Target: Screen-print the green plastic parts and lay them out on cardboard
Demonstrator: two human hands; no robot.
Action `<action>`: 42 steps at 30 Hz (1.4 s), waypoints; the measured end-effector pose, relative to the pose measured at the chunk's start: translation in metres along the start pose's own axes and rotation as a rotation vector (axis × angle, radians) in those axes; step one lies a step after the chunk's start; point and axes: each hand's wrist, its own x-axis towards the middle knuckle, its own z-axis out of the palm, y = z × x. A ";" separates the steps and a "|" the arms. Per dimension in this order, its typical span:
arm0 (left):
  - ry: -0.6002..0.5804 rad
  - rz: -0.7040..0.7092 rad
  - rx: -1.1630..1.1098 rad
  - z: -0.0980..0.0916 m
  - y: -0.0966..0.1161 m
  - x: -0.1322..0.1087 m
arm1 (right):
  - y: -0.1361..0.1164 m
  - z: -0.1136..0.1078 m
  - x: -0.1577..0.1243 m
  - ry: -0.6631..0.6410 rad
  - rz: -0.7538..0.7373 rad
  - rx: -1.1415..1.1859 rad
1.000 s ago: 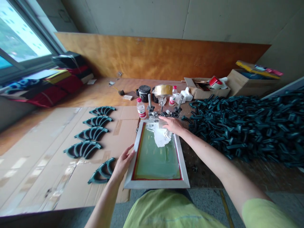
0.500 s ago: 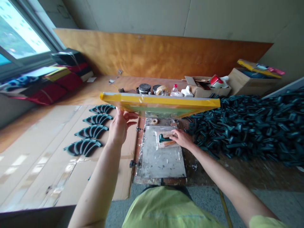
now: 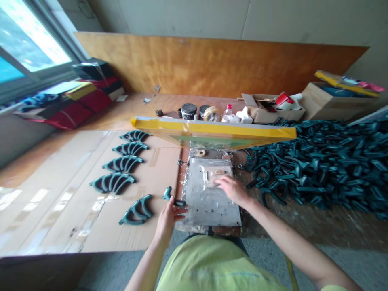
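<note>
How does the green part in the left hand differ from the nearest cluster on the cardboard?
The held part is in the left hand; the nearest cluster lies on the cardboard. The held part is a single piece, while the nearest cluster has several, fanned out. Both are dark green.

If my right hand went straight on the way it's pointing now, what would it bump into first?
Your right hand would likely meet the pale block on the metal plate first; whether they're touching now is hard to tell.
</note>
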 end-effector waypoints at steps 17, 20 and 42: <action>0.510 -0.186 0.483 -0.196 -0.024 0.028 | 0.120 -0.044 -0.022 0.105 0.656 -0.198; 0.455 -0.224 0.691 -0.196 0.004 0.032 | 0.094 -0.049 0.002 0.282 0.532 0.200; -0.081 0.851 0.153 0.054 0.188 0.001 | 0.038 -0.001 0.031 0.007 0.145 0.034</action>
